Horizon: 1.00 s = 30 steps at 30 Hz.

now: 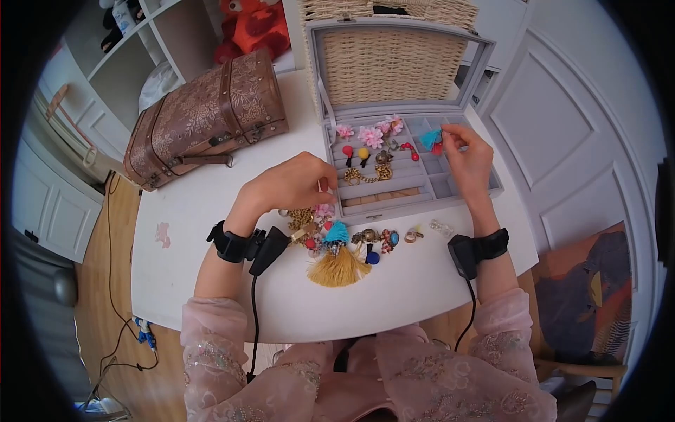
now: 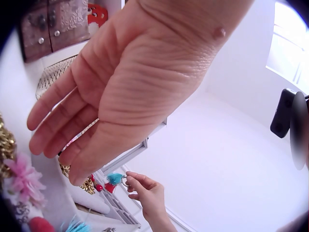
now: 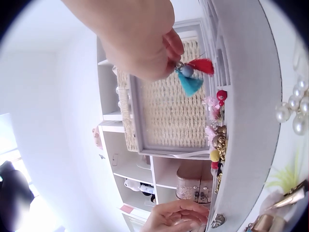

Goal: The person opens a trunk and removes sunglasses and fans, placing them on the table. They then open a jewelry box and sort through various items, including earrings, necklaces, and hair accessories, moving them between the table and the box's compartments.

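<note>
My right hand point(image 1: 470, 158) pinches a tassel earring point(image 3: 191, 83) with teal and red tassels and a bluish bead. It hangs over the right-hand compartments of a grey jewelry box point(image 1: 415, 205), whose lid stands raised. Pink flowers point(image 1: 371, 137), red and yellow ball hair ties point(image 1: 363, 152) and a gold chain point(image 1: 365, 180) lie in the box. Near its front left corner hovers my left hand point(image 1: 299, 181), fingers loosely bent and palm bare in the left wrist view. Below it on the table lie a yellow tassel piece point(image 1: 336, 271), gold chains and a blue ball hair tie point(image 1: 373, 258).
A brown patterned case point(image 1: 211, 116) stands at the back left of the white table point(image 1: 190, 260). Behind the raised lid is a wicker basket point(image 1: 394, 63). A ring point(image 1: 413, 238) and pearl pieces point(image 1: 441, 227) lie in front of the box. Black cables hang from both wrist cameras.
</note>
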Each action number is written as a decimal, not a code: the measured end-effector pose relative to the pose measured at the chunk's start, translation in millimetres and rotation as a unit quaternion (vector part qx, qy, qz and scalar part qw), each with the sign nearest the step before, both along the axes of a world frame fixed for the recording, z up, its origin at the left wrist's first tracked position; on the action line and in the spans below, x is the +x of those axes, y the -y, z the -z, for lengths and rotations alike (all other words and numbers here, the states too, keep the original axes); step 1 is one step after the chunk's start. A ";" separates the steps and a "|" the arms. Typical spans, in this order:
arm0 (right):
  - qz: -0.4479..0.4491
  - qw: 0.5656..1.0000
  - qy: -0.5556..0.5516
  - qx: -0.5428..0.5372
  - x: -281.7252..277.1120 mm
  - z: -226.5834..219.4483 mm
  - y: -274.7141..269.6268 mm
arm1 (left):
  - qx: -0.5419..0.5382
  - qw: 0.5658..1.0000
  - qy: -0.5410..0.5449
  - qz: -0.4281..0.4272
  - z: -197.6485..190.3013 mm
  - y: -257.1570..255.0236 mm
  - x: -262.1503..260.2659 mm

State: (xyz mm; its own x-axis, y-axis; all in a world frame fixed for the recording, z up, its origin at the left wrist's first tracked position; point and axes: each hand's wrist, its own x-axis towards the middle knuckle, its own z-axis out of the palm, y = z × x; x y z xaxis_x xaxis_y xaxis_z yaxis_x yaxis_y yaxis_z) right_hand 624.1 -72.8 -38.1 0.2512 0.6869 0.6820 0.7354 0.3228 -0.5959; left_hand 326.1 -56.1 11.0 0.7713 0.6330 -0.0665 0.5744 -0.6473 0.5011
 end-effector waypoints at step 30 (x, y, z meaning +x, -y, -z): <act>-0.097 0.990 0.024 -0.099 5.8 25.9 -10.8 | -0.002 1.000 -0.018 0.006 0.1 -1.0 -3.3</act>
State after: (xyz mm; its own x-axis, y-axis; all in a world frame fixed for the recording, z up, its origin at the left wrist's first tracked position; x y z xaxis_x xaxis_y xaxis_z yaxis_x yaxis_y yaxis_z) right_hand 629.9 -62.0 -64.0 0.0727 0.8405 0.5369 0.7002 0.3403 -0.6276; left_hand 322.8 -55.1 11.0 0.7756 0.6237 -0.0968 0.5843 -0.6516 0.4838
